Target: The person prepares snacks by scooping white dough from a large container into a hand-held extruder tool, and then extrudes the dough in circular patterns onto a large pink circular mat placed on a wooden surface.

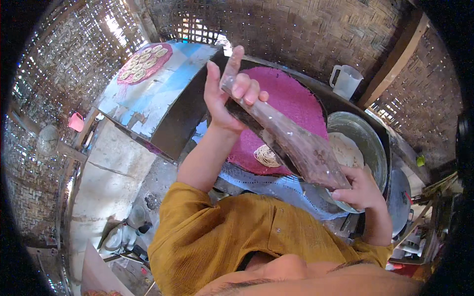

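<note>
A long wooden tool (292, 137) with a narrow handle end slants across the view, lifted in front of me. Around its narrow upper end the fingers of my left hand (237, 92) are wrapped, with one finger pointing up along it. My right hand (357, 188) grips its wide lower end. Behind and below the tool lies a round pink woven cloth (296, 92), and a coil of pale noodle-like strands (267, 156) rests near its front edge. Beside it at the right, a large metal basin (376, 148) holds a lump of pale dough (346, 150), partly hidden by the tool.
At the left, a worn blue and white tabletop (148, 100) bears a pink mat (126, 77) with several coils of strands (150, 63). A clear plastic jug (347, 82) stands behind the basin. Woven bamboo walls (289, 29) enclose the space; a pink cup (76, 122) hangs at the left.
</note>
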A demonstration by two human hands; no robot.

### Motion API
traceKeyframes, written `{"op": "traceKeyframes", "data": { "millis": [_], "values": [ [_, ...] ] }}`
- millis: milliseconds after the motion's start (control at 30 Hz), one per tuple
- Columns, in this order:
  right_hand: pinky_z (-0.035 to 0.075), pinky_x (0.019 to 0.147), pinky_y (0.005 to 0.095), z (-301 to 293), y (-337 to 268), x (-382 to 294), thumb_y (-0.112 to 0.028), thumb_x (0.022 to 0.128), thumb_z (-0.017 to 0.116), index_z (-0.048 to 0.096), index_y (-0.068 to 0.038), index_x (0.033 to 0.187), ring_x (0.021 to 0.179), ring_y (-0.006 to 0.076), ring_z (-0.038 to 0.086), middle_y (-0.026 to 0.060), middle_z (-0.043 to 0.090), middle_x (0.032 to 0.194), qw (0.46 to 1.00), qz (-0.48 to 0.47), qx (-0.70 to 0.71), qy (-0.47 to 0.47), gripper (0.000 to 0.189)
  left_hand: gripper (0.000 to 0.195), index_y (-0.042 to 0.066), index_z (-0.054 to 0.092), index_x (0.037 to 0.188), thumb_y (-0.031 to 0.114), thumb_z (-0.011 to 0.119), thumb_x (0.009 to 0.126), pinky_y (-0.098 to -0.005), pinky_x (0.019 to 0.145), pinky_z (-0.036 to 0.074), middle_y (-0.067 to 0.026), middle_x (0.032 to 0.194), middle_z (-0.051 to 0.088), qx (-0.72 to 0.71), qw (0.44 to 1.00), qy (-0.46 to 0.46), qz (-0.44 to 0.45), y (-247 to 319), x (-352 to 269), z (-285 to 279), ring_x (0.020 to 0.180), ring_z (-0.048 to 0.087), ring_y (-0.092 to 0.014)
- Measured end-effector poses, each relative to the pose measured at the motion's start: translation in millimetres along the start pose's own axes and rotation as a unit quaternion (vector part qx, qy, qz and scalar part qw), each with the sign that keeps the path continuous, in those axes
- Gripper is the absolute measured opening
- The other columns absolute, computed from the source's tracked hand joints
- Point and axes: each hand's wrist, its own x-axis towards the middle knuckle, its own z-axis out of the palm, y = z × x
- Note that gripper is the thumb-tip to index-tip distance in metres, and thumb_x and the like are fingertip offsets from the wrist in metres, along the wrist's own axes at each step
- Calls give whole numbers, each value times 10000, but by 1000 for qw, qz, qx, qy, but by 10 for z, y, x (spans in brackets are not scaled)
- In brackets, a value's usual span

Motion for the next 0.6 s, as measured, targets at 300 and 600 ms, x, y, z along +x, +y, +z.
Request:
{"op": "traceKeyframes", "data": {
  "millis": [300,600],
  "values": [
    [417,773,291,0,307,-105,-316,635,686,523,22,1072,837,146,531,100,588,902,998,17,-3,57,576,644,52,443,1198,568,316,834,-379,936,335,-110,1162,492,114,883,125,-437,-589,-155,-713,1034,467,-206],
    [422,749,276,10,530,30,-301,653,684,526,27,1057,816,125,522,87,582,886,995,-11,53,81,543,474,25,454,1168,391,319,900,-339,955,327,-87,1143,511,433,766,139,-454,-763,-612,-733,1019,498,-214]
  ]
}}
